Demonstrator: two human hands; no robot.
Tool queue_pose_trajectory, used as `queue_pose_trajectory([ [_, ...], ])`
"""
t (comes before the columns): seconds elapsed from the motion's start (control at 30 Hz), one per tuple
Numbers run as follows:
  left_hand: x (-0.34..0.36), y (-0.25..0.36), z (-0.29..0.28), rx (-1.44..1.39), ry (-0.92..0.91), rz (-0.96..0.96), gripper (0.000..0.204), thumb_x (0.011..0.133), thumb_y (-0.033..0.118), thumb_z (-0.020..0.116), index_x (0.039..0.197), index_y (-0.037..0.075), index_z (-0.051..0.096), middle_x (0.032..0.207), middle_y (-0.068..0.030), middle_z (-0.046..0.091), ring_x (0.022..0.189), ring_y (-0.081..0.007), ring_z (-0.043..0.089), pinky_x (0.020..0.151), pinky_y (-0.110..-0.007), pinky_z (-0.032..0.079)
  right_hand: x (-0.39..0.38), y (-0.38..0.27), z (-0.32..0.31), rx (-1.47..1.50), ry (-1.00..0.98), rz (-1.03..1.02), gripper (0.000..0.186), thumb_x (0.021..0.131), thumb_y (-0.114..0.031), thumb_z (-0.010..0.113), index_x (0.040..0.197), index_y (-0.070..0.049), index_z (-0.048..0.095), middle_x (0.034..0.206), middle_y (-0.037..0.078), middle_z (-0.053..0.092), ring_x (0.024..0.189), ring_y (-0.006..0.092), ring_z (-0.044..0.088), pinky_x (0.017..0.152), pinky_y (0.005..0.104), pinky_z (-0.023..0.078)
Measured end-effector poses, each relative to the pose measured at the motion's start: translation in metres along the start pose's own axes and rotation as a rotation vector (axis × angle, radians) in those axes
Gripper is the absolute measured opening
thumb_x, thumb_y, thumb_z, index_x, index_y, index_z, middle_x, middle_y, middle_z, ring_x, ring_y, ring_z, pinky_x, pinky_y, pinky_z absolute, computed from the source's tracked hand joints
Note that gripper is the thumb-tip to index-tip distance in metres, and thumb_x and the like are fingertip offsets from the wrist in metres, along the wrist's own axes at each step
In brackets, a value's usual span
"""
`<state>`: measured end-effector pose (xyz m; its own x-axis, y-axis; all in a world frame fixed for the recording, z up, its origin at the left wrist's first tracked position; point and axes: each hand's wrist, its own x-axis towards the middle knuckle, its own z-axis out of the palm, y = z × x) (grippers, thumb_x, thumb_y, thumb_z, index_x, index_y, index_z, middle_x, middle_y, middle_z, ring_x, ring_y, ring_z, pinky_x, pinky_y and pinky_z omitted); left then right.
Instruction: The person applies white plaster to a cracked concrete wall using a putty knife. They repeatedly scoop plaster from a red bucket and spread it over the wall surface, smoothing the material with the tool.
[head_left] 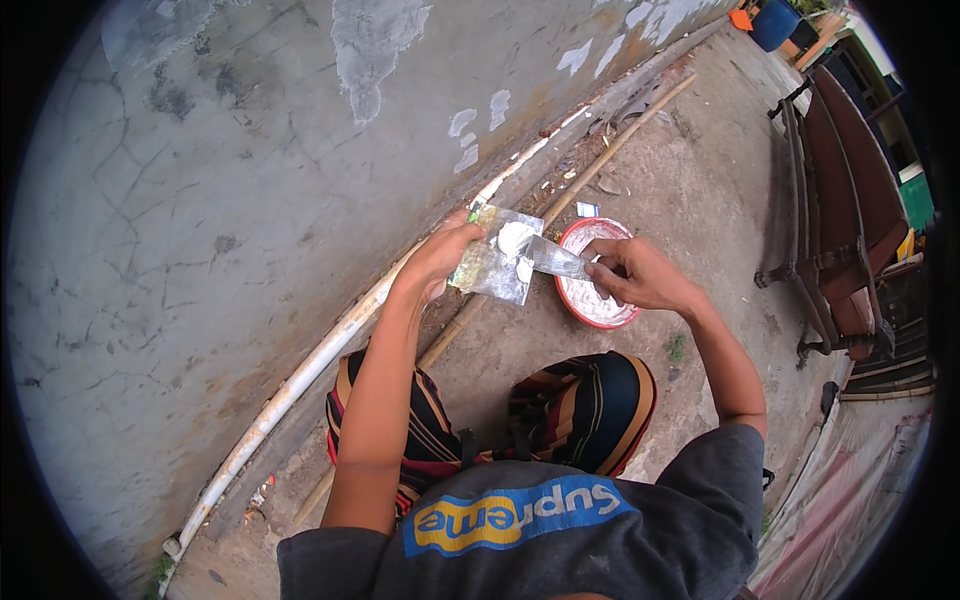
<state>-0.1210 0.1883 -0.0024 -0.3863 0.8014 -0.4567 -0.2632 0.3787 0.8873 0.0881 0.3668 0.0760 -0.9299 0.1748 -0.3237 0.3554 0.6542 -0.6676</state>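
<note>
White paste (515, 238) sits as a fresh-looking dab on the flat plate (490, 272), w/ a smaller smear nr the plate's R edge; the bulk is in the red-rimmed tub (603, 325) on the ground, just beyond my R fingers. L hand (440, 257) grasps the plate by its L edge, out in front of the wall (230, 330). R hand (640, 275) is closed round the scraper (558, 260), handle hidden in my fingers; blade tip overlaps the plate by the dab, can't tell if pressing. Progress, my est.: paste loaded, approx. one small portion; tub well stocked, so supply isn't the limit. Wall: pale patches (375, 50) up top, more to the R, but can't tell if they're applied paste or old flaking coat. Most of the grey face nr me is bare of white, cracks (120, 200) showing on the L side. If filling/skimming is the job, I'd call it early: mix done, dab on plate, bulk of wall left. No blade on wall at this pt.
</note>
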Motion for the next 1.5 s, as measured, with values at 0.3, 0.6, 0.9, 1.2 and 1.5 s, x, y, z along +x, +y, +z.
queue_pose_trajectory([
  [0.3,0.007,-0.009,-0.003,0.010,0.053,-0.017,0.080,0.089,0.030,0.057,0.151,-0.003,0.019,0.157,-0.0216,0.020,0.146,-0.0293,0.015,0.117,-0.038,0.013,0.005,0.007,-0.005,-0.129,0.153,-0.120,0.015,0.091,-0.013,0.056,0.096,0.001,0.062,0.060,0.011,0.060,0.055,0.0223,0.059,0.057,0.0368,0.045],
  [0.6,-0.005,0.010,-0.004,-0.051,-0.044,-0.032,0.077,0.089,0.027,0.058,0.148,-0.007,0.022,0.154,-0.0232,0.024,0.145,-0.0287,0.020,0.116,-0.035,0.019,0.005,0.012,0.007,0.035,0.042,-0.126,0.016,0.092,-0.013,0.057,0.098,0.000,0.062,0.054,0.008,0.055,0.049,0.0161,0.052,0.052,0.0336,0.041],
  [0.9,0.035,-0.034,-0.021,-0.076,-0.042,0.032,0.078,0.091,0.027,0.048,0.151,-0.004,0.011,0.158,-0.0223,0.012,0.148,-0.0297,0.011,0.117,-0.035,0.013,0.005,0.019,0.005,0.627,-0.111,-0.145,0.020,0.101,-0.019,0.050,0.104,-0.001,0.059,0.061,-0.002,0.056,0.052,0.0043,0.051,0.048,0.0216,0.039],
  [1.2,0.048,-0.030,-0.009,-0.542,0.209,0.148,0.056,0.097,0.016,0.041,0.147,0.007,0.018,0.142,-0.0170,0.036,0.124,-0.0262,0.047,0.094,-0.039,0.050,0.030,-0.035,-0.008,0.957,0.318,-0.478,0.036,0.100,-0.015,0.048,0.133,0.000,0.049,0.091,0.008,0.063,0.072,0.0109,0.060,0.058,0.0246,0.049],
  [1.5,0.065,-0.045,0.008,-0.756,0.247,0.146,0.040,0.099,0.014,0.042,0.136,0.011,0.026,0.124,-0.0129,0.051,0.104,-0.0260,0.063,0.082,-0.044,0.058,0.103,-0.163,-0.032,0.706,0.615,-0.878,0.038,0.100,-0.014,0.049,0.137,-0.003,0.050,0.105,0.008,0.065,0.073,0.0072,0.056,0.056,0.0210,0.045],
])
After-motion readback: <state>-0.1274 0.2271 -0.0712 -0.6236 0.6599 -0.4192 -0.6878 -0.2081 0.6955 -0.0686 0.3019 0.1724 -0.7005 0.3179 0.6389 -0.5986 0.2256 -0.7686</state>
